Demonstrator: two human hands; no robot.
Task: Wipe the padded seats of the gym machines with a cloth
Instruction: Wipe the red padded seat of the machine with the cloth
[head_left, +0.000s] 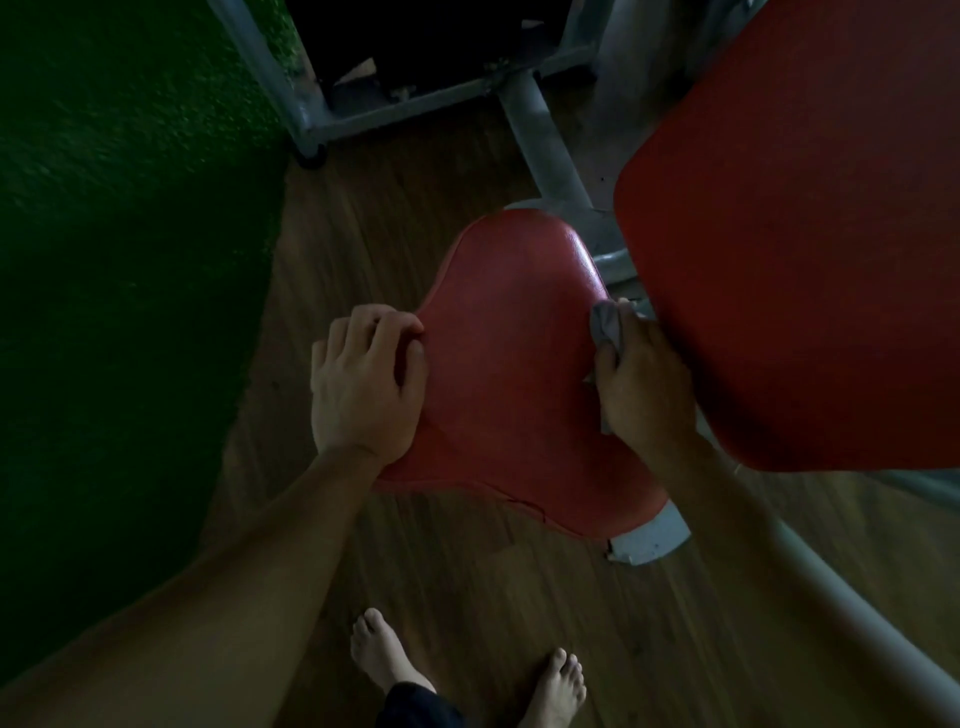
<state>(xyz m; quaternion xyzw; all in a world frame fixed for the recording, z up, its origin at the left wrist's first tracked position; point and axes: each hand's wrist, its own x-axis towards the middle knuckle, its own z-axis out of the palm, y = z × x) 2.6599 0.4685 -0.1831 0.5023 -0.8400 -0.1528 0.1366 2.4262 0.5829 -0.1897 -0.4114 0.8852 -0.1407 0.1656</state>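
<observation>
The right hand (644, 379) is closed round a bunched grey cloth (605, 325), pressing it against the right edge of the red padded seat (509, 374), about midway along that edge. Only a small wad shows past the fingers. The left hand (363, 379) is at the opposite, left edge, fingers curled over the seam and thumb against the side, gripping the seat to steady it.

The likeliest fault is patchy coverage. With the cloth balled so tightly, each pass probably cleans a thin stripe, and the centre and the narrow far end could be missed. The cloth hand sits just beside the red back pad (805, 234), which overhangs that edge, so a hasty stroke may knock the knuckles or leave the strip below it unwiped. The part under the left palm will stay dirty unless that hand moves.

Along the seat's near edge there looks to be a split in the cover (530, 509); dragging the cloth across it could snag and widen it. The person's bare feet (384, 654) stand on the wooden floor (363, 208) close to the grey steel frame (550, 145), so a sideways step risks a stubbed toe.
</observation>
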